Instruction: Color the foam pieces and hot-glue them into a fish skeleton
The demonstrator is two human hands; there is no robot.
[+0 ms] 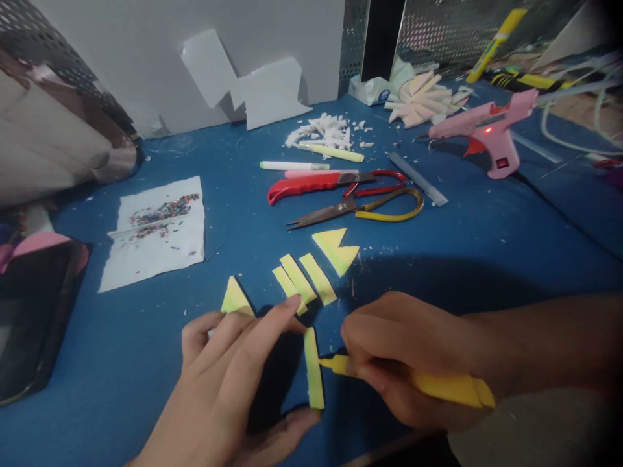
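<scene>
A narrow yellow-green strip [314,373] stands out on the blue table in front of me. My left hand [233,370] grips it by its two ends, a fingertip at the far end and the thumb at the near one. In my right hand [394,357] is a yellow marker [440,387], its tip touching the right edge of the strip. Just beyond my left fingers lie several similar strips [317,279]. A yellow triangle [236,296] is partly hidden behind the left hand, and a notched yellow piece [338,250] lies farther off.
Red-handled scissors [384,211] and a red-handled cutter [306,185] lie beyond the pieces. A pink glue gun [491,133] with a lit red light stands at the right, its cord trailing. Paper with glitter bits [156,227] and a phone [34,318] are at the left.
</scene>
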